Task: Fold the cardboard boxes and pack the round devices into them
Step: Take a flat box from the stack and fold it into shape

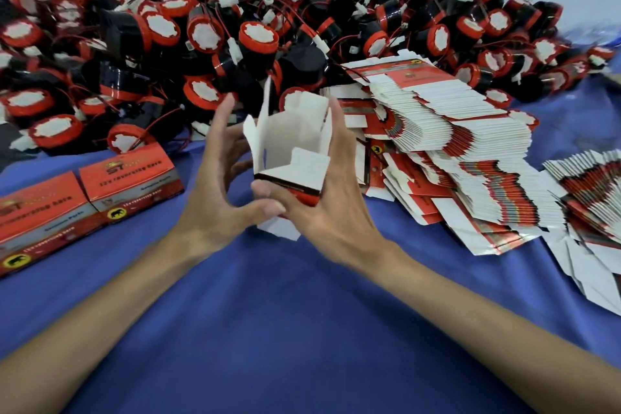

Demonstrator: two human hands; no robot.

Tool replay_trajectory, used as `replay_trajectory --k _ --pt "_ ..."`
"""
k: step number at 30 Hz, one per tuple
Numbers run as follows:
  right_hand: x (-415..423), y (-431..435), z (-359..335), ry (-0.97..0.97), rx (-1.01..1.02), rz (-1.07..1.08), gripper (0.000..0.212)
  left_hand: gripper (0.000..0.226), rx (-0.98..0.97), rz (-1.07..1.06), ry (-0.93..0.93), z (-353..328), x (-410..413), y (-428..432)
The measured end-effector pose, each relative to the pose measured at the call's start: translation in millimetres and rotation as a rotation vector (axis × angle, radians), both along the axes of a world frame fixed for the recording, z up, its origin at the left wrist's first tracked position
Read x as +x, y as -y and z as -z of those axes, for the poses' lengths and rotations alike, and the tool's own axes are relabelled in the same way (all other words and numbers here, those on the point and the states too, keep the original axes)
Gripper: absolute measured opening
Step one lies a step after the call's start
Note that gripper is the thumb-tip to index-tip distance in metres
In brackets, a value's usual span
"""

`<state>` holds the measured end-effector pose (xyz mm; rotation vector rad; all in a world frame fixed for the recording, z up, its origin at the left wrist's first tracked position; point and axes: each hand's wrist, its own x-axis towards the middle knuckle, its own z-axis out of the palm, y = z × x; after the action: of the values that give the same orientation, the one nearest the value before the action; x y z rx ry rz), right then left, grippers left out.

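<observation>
A half-folded cardboard box (291, 141), white inside and red outside, is held up over the blue cloth with its top flaps standing open. My right hand (331, 208) grips its right side and bottom, fingers curled round it. My left hand (218, 185) is at its left side, fingers spread and the thumb pressing the box's lower corner. Behind lies a big heap of round black-and-red devices (258, 37) with red wires and white plugs. A fanned stack of flat boxes (453, 144) lies to the right.
Two folded, closed red boxes (131, 185) (37, 215) stand at the left on the blue cloth (285, 329). A second fan of flat boxes (591, 185) lies at the far right edge.
</observation>
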<state>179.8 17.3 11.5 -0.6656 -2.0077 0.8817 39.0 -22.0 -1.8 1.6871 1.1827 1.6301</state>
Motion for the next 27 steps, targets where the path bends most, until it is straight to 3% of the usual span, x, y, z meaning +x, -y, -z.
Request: replay_trajectory --k 2,5,9,12,14,18,20,22,27 --pt "4 2 2 -0.02 0.024 0.001 0.103 0.121 -0.008 -0.023 -0.113 6 -2 4" --pt "12 -2 6 0.004 -0.033 -0.084 0.1 0.087 -0.066 -0.041 -0.109 9 2 12" --pt "21 -28 -3 -0.184 -0.456 -0.187 0.117 0.04 -0.126 0.007 0.109 5 0 17" --pt "40 -29 11 -0.147 -0.492 -0.254 0.11 0.051 -0.327 0.201 0.319 5 -8 20" --pt "45 -17 17 -0.064 -0.523 -0.298 0.108 0.066 -0.445 0.256 0.322 5 -7 21" --pt "32 -8 22 -0.141 -0.524 -0.276 0.065 0.07 -0.39 -0.039 0.325 3 0 9" --pt "29 -8 21 -0.231 -0.531 -0.221 0.06 0.08 -0.341 -0.136 0.246 4 5 8" --pt "27 -7 19 -0.266 -0.509 -0.219 0.064 0.099 -0.338 -0.092 0.168 5 12 11" --pt "21 -3 16 -0.23 -0.478 -0.182 0.062 0.07 -0.292 0.103 0.231 3 17 15"
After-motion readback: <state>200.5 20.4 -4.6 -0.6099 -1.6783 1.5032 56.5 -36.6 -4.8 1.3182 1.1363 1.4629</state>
